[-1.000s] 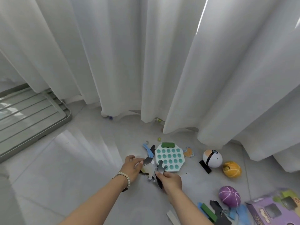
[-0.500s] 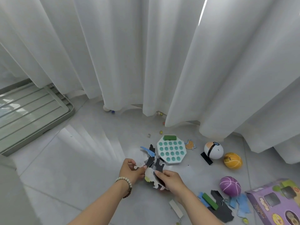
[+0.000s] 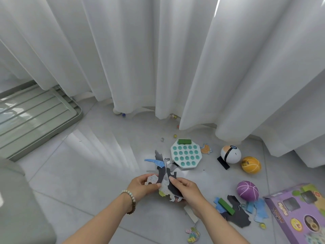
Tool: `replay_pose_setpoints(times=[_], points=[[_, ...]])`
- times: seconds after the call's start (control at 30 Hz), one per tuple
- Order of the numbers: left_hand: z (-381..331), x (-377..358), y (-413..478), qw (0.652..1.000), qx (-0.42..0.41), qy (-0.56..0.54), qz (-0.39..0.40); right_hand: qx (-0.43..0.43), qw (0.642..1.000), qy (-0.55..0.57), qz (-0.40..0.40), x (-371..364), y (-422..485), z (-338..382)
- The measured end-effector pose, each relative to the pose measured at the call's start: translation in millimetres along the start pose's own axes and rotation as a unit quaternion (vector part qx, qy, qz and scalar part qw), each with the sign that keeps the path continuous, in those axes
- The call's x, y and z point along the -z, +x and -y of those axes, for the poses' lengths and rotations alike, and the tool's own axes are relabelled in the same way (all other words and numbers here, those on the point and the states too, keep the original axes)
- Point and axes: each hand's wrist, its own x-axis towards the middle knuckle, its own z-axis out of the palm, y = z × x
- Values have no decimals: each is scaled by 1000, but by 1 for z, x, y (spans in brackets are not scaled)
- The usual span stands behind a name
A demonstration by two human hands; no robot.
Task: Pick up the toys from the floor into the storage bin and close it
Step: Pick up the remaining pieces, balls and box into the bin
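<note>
My left hand [image 3: 140, 186] and my right hand [image 3: 188, 190] both grip a stack of flat puzzle pieces [image 3: 164, 180], held a little above the floor. A white and teal pop toy [image 3: 185, 154] with a green block [image 3: 184, 141] on it lies just beyond. To the right sit a white and orange ball [image 3: 230, 154], a yellow ball [image 3: 251, 164] and a purple ball [image 3: 247, 190]. More puzzle pieces [image 3: 237, 213] and a second green block [image 3: 226, 206] lie near my right forearm. No storage bin shows clearly.
White curtains [image 3: 158, 59] hang across the back, with marbles [image 3: 175, 136] scattered at their hem. A grey slatted rack [image 3: 33, 117] lies on the floor at left. A purple toy box [image 3: 299, 213] sits at the lower right. A grey rounded object [image 3: 19, 208] fills the lower left.
Both hands have lifted the puzzle pieces off the floor and drawn them towards me. The camera has tilted down and back, so more of the floor toys show.
</note>
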Motion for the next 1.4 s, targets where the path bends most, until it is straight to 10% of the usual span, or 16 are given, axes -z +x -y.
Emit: replay_pose_setpoints(times=[0.37,0.97,1.4], points=[[-109,23,-96,992,-90,-91,4,112,993,-5,40,-46,-76,109],[-95,328,-356,942,-104,-92,-307,106,962,-170,186,-401,-223,129],[-140,277,-334,908,-106,264,-307,169,942,-268,110,-258,-201,173]])
